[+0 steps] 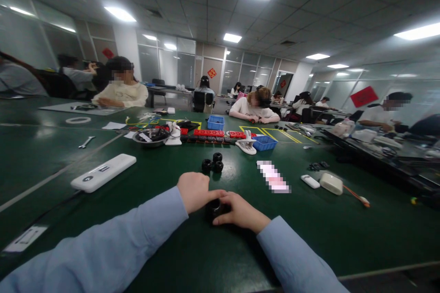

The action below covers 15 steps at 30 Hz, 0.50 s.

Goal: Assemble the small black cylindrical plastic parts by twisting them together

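In front of me on the green table, my right hand (239, 210) curls its thumb and fingers round a black round part (215, 209) that looks like a small wheel. My left hand (195, 192) is closed, its knuckles up, and its thumb reaches across the top of that part to the right fingertips. What the curled left fingers hold, if anything, is hidden. Just beyond the hands stand three more glossy black round parts, close together: one on the left (206, 165), one at the back (217, 157) and one on the right (218, 166).
A white power strip (103, 173) and a wrench (86, 142) lie left. Farther back are a bowl of cables (151, 143), red blocks (209, 133), white clamps (246, 144) and blue bins (264, 143). Right lie a blurred-out phone (273, 176) and a white case (331, 183). People sit around.
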{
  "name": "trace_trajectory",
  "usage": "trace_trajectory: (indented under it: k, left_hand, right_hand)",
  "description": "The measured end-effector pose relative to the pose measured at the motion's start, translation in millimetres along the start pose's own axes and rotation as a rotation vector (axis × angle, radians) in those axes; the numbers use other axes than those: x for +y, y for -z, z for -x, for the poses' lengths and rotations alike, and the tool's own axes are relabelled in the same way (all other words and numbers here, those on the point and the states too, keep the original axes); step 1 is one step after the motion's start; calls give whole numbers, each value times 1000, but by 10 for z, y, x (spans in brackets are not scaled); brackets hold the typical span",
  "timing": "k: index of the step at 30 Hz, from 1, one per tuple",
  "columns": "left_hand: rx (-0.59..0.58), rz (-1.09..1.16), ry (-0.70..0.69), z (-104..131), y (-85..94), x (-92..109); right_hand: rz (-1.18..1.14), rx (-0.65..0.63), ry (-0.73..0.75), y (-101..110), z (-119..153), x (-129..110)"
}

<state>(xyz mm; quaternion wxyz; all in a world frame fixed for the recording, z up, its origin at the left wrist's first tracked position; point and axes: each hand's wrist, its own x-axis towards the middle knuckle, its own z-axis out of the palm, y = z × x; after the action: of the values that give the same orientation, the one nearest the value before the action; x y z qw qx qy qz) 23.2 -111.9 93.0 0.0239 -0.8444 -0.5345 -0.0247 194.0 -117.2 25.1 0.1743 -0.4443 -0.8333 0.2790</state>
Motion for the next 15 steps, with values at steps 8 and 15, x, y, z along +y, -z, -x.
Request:
trace_trajectory:
  k: [8, 15]
  left_hand:
    - [38, 350, -523, -124, 49, -275]
    - [-219, 348, -705, -213, -25, -319]
  right_hand:
    - [42, 12, 44, -3, 0, 15]
    - [67, 15, 53, -1, 8, 14]
